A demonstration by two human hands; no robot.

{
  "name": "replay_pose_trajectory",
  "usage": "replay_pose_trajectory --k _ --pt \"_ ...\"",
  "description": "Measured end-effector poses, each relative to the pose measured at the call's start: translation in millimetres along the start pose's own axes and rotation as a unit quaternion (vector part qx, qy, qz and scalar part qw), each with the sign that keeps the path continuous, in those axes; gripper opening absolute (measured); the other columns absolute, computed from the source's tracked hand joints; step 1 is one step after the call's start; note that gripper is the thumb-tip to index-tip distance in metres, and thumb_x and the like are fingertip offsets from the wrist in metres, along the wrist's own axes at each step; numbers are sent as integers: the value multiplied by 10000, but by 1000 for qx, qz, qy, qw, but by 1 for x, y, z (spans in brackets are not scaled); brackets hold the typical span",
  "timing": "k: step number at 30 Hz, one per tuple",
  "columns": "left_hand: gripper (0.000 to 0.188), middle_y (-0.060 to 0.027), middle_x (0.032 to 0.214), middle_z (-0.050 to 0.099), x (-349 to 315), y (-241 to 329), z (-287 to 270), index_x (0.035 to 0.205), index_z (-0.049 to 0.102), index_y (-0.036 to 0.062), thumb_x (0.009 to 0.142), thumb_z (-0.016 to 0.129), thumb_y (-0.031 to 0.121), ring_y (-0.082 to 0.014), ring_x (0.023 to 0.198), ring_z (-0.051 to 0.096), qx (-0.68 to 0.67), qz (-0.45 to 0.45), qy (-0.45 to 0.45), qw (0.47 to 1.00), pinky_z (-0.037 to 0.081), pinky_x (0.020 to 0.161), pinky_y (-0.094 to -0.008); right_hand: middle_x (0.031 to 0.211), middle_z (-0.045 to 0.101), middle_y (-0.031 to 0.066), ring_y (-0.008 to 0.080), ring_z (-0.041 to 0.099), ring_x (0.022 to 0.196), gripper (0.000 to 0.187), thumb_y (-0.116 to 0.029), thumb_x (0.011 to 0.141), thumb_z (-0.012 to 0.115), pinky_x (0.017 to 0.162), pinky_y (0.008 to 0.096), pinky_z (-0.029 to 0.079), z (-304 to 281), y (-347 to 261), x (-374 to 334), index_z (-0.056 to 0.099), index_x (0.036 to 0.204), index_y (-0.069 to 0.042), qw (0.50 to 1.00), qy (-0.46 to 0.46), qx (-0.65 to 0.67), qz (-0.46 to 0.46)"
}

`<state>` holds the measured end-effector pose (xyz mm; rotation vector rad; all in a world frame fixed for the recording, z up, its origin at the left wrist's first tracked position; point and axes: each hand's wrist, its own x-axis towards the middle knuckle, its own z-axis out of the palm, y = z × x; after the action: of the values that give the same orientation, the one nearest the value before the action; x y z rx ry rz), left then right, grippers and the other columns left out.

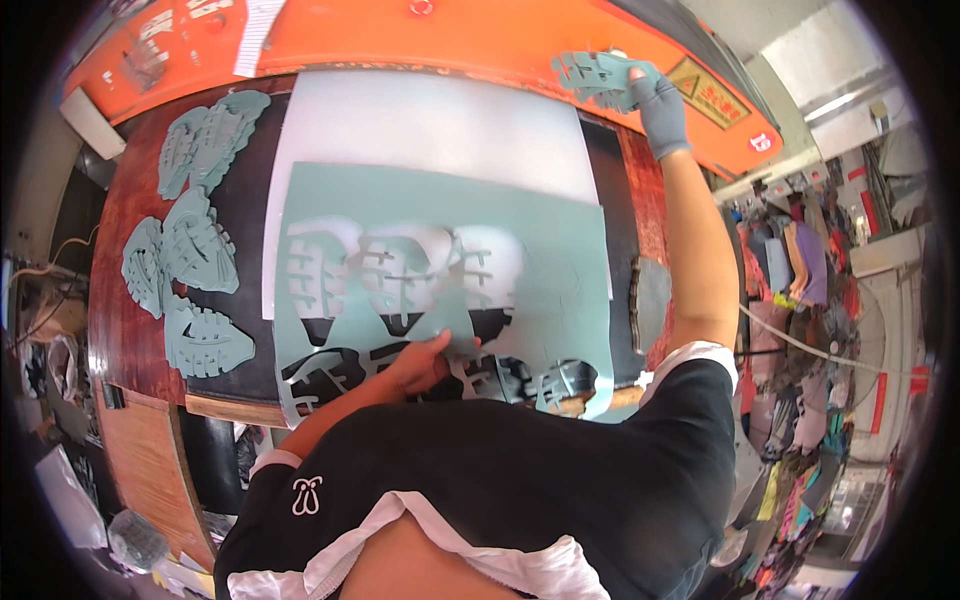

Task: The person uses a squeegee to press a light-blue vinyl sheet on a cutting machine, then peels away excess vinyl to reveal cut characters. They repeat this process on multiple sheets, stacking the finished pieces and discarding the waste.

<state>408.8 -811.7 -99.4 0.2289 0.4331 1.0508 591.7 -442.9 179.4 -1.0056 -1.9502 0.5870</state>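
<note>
Closest, a black shirt (480, 460) with a crumpled white collar covers part of the lower row of holes in the grey-green sheet (560, 270). The left hand (425, 368), bare, lies on a narrow strip of that sheet between rounded cut-outs crossed by thin tabs; its thumb shows, but its fingers are mostly hidden, so I can't tell whether it pinches the strip or merely rests there. The sheet, smooth and matt, lies partly over a glossy white board (430, 115) and a black mat (255, 300), on a worn red-brown table (115, 330). To the left lie matching slotted pieces (200, 245), rounded, ribbed and overlapping, their number hard to make out. Farther off, the right hand (660, 110), in a grey glove with a bare thumb tip, grips a slotted cut-out (590, 77) in front of the scuffed orange beam (480, 35); its other fingers are hidden behind. Out at the right rim, a heap of coloured scraps (800, 400) blurs into the fisheye's dark edge
</note>
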Motion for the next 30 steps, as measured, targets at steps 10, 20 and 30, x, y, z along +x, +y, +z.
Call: replay_pose_trajectory --k 10,20,30 --pt "385 -159 1237 551 7 18 8 1259 455 27 998 395 303 -303 1134 539 17 -17 90 996 469 858 -430 822 583 80 300 592 766 311 -115 690 716 743 386 500 28 36 -304 608 980 -84 939 -114 -183 -268" --pt "383 -107 1147 602 -17 28 22 1253 466 59 975 457 322 -246 1020 582 82 -45 243 966 489 817 -382 889 616 66 274 598 845 310 -105 654 741 762 363 477 39 48 -325 613 936 -82 970 -78 -133 -189" --pt "520 -149 1403 415 -46 2 79 1407 303 39 979 467 283 -254 1262 445 275 -46 28 960 354 1040 -393 911 623 76 276 573 906 218 -140 750 709 805 362 461 46 66 -327 649 951 -81 985 -60 -75 -144"
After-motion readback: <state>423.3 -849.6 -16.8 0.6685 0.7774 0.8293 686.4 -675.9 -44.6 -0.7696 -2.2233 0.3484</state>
